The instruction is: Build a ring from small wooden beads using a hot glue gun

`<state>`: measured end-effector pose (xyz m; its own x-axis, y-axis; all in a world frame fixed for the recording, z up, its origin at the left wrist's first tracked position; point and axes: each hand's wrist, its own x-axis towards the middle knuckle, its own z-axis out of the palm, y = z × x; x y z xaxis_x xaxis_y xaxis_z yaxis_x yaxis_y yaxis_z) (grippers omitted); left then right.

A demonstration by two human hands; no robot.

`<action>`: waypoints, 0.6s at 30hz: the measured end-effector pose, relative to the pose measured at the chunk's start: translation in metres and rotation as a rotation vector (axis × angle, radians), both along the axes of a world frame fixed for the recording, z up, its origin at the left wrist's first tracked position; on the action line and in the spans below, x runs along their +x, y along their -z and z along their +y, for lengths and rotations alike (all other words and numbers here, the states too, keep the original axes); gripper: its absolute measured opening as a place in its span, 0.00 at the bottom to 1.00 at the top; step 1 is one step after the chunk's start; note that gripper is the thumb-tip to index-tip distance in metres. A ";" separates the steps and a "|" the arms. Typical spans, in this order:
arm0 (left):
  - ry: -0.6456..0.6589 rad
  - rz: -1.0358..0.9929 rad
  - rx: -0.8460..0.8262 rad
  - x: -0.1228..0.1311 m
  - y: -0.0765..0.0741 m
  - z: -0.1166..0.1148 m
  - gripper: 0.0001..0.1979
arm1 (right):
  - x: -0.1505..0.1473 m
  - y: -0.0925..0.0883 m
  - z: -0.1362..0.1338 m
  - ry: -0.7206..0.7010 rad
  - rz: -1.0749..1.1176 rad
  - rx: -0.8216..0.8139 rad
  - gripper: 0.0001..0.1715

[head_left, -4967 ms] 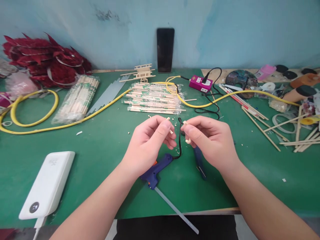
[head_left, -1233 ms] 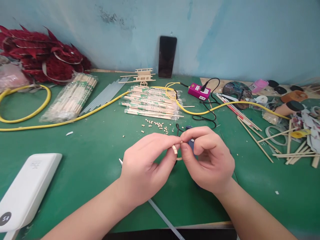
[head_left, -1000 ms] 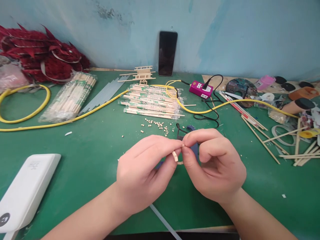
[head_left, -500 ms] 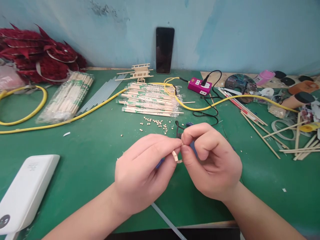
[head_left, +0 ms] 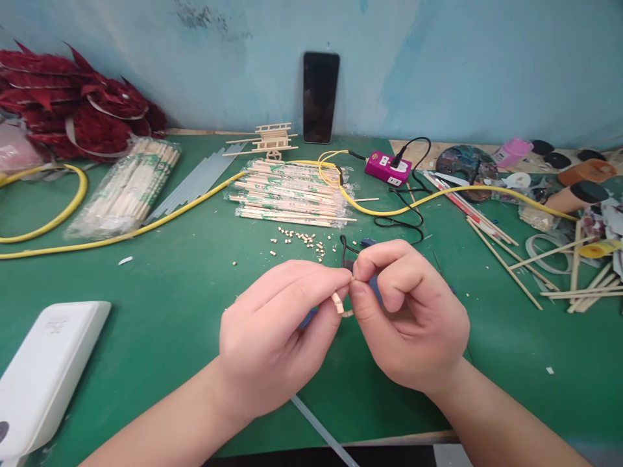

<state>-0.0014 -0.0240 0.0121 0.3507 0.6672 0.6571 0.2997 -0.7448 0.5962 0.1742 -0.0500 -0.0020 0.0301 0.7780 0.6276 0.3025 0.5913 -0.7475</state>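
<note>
My left hand (head_left: 287, 331) and my right hand (head_left: 411, 311) meet at the fingertips above the table. Between them is a small curved wooden piece (head_left: 337, 303) built of short pale segments, partly hidden by fingers. The left thumb and fingers are pinched around it. My right thumb and index finger also pinch at its upper end, where any smaller bit is too covered to make out. Behind the hands lies a blue tool (head_left: 374, 288) with a black cable, mostly covered. Just beyond are loose cut wooden bits (head_left: 304, 239).
Wrapped chopsticks (head_left: 292, 191), a small wooden cart model (head_left: 272, 139) and a leaning phone (head_left: 320, 97) stand behind. A purple power socket (head_left: 388, 168) joins a yellow cable (head_left: 195, 211). A white power bank (head_left: 53, 370) lies left, loose sticks (head_left: 506, 263) right, a translucent glue stick (head_left: 324, 430) in front.
The view has shifted slightly, so the scene sits a little further left. Both hands keep the same pinch on the wooden piece.
</note>
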 end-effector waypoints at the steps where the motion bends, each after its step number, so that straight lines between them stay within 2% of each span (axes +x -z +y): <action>1: -0.005 0.006 0.004 -0.001 0.000 0.000 0.13 | 0.000 0.000 0.001 0.009 -0.002 0.019 0.22; 6: -0.001 0.041 0.009 -0.004 0.001 0.002 0.14 | 0.000 0.002 0.005 0.036 -0.001 0.051 0.20; 14: 0.024 0.002 0.031 0.001 0.011 0.011 0.14 | -0.003 0.007 0.007 0.106 -0.024 0.053 0.19; 18: 0.012 0.008 0.026 -0.001 0.009 0.009 0.14 | -0.005 0.007 0.006 0.146 -0.023 0.048 0.20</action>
